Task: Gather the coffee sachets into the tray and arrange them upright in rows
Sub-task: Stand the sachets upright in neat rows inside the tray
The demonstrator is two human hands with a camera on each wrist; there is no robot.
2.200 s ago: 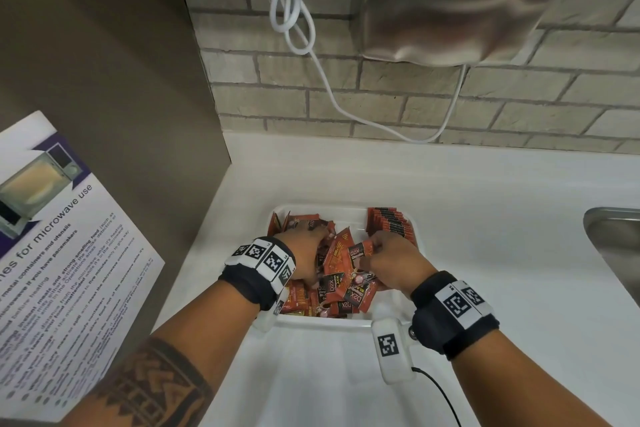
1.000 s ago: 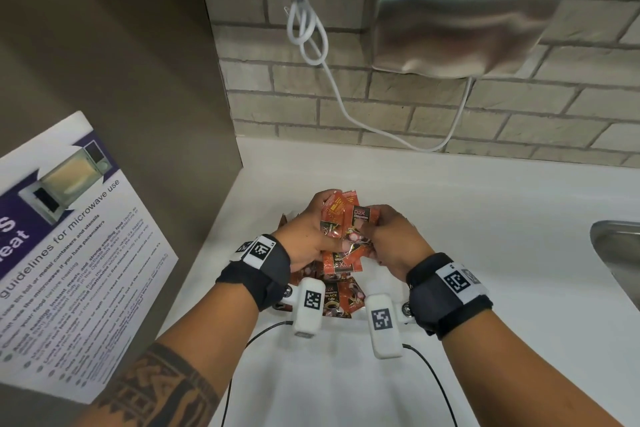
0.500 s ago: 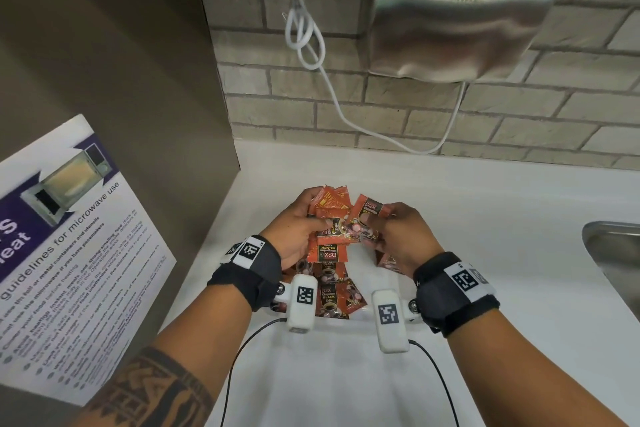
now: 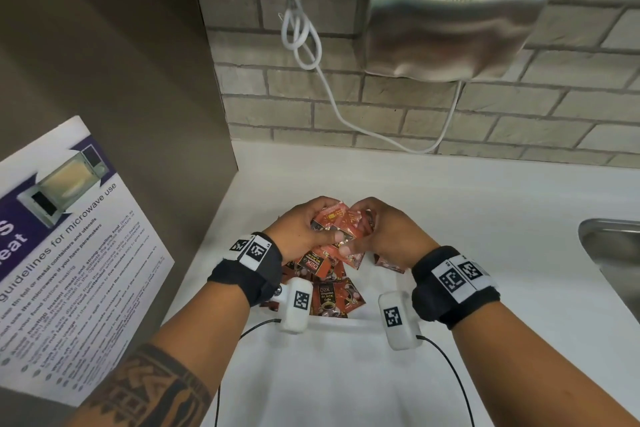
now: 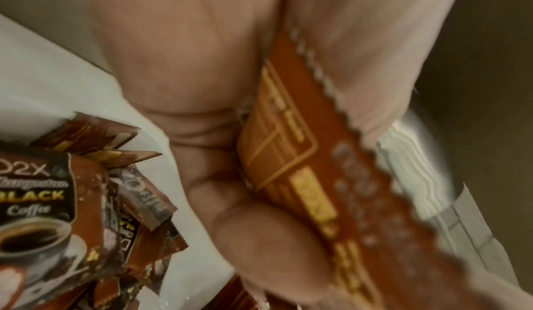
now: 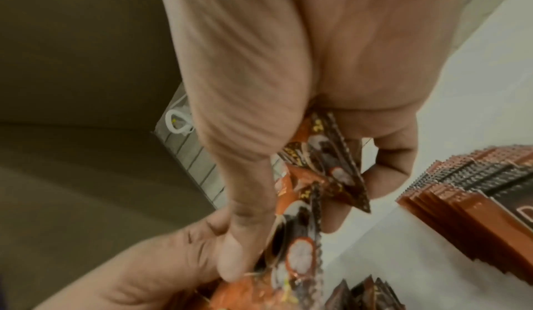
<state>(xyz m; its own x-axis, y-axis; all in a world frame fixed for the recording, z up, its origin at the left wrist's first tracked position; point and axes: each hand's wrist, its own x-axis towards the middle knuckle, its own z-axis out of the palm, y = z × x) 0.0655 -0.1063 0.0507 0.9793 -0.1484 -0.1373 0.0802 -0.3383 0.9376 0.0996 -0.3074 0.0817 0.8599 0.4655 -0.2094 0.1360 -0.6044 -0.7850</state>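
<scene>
Both hands are raised above the white tray [image 4: 349, 322] and hold one bunch of orange coffee sachets [image 4: 341, 230] between them. My left hand [image 4: 304, 230] grips the bunch from the left, its thumb across a sachet [image 5: 311, 178]. From the right, my right hand [image 4: 384, 232] pinches the same sachets [image 6: 297, 235] with thumb and curled fingers. Loose sachets [image 4: 329, 291] lie in a heap in the tray below the hands. A row of sachets standing on edge [image 6: 476, 201] shows in the right wrist view; the right hand hides most of it in the head view.
The tray sits on a white counter [image 4: 485, 218] against a brick wall. A brown cabinet side [image 4: 121, 80] with a microwave notice [image 4: 62, 246] stands close on the left. A steel hand dryer [image 4: 457, 10] with a white cord [image 4: 304, 35] hangs above. A sink edge [image 4: 613, 246] lies right.
Both hands have lifted a bunch of sachets out of the tray's heap and now squeeze it together in the air. The bunch has grown tighter over the last second.
</scene>
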